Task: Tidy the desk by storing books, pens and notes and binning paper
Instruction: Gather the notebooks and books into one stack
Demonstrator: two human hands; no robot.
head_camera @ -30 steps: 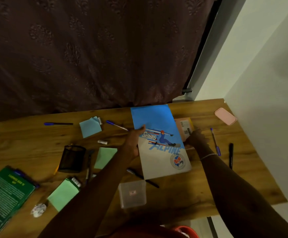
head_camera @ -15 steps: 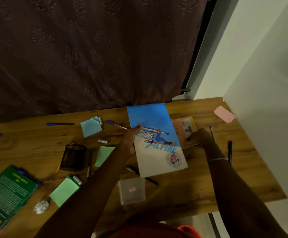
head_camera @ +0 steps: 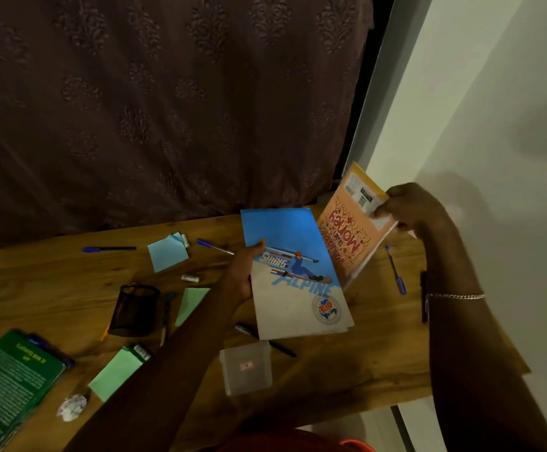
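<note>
Left hand: your left hand (head_camera: 243, 272) pinches the left edge of the thin blue-and-white notebook with the skier on its cover (head_camera: 293, 272), thumb on top and fingers underneath.
Right hand: your right hand (head_camera: 409, 207) is closed on the top corner of the orange paperback book with red lettering (head_camera: 347, 236), raised off the wooden desk (head_camera: 347, 380) and tilted on edge.
Where they are: both books are at the far right of the desk, the orange one just beside the blue one's right edge; whether they touch is hard to tell.
How the blue one will handle: it looks light and floppy, so it will likely sag from a one-edge pinch; support it near the middle of the spine side.
How the orange one will handle: it seems thicker and stiffer, with a glossy, possibly slippery cover; a corner grip may let it swing, so take it along the spine.
Left to do: pens, sticky notes and the crumpled white paper ball (head_camera: 71, 407) lie scattered.
</note>
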